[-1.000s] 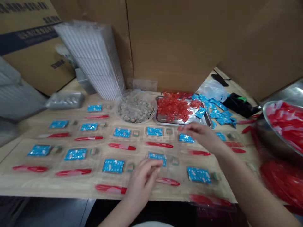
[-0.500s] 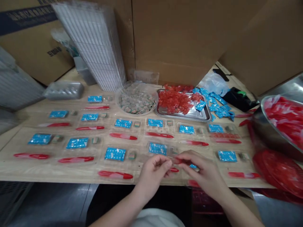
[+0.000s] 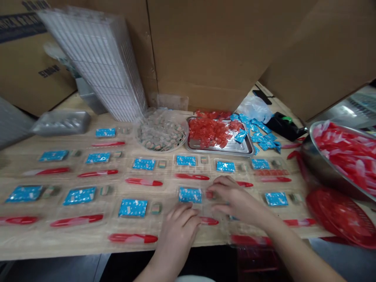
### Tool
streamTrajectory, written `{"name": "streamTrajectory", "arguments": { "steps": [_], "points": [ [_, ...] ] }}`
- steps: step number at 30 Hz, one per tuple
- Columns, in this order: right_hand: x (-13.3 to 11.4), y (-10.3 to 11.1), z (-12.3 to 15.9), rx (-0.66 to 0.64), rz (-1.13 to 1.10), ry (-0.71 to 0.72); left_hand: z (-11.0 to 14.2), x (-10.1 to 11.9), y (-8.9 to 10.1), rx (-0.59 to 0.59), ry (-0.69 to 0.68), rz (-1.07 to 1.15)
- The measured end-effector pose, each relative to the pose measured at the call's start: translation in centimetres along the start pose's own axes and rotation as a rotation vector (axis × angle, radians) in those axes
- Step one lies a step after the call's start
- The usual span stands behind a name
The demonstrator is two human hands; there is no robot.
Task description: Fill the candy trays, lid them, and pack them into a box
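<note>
1. Fingers [image 3: 220,187] of right hand [image 3: 239,203] are loosely spread, I see no pinch; blue sachet [image 3: 190,194] lies just left of them.
2. Left hand [image 3: 178,231], also open, is nearest red plastic stick [image 3: 209,221], lying sideways just right of it.

No wording can be read clearly in this view. The cardboard box [image 3: 29,78] at the far left carries a dark blue band [image 3: 20,25] with dark lettering above it, and a small black printed mark [image 3: 49,71] lower on its side, but all of it is too blurred and slanted to make out. The blue packets [image 3: 132,208] on the table show only white flecks, with no legible words or numbers.
</note>
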State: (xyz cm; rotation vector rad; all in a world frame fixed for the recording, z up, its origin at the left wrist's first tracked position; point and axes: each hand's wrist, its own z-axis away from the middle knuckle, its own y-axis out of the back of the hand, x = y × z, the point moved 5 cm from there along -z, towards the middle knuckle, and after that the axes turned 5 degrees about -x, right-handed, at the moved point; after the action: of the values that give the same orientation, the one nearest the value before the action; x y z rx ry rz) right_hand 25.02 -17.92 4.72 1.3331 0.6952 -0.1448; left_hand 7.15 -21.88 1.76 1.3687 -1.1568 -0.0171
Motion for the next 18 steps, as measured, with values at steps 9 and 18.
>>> {"name": "streamTrajectory", "arguments": {
  "steps": [9,18],
  "points": [
    [13.6,6.8,-8.3,0.339,0.308,-0.535,-0.2,-0.1,0.2,0.020,-0.020,-0.022],
    [15.1,7.2,-10.1,0.490,0.213,-0.592,-0.4,0.0,-0.1,-0.001,0.011,0.010]
  ]
}}
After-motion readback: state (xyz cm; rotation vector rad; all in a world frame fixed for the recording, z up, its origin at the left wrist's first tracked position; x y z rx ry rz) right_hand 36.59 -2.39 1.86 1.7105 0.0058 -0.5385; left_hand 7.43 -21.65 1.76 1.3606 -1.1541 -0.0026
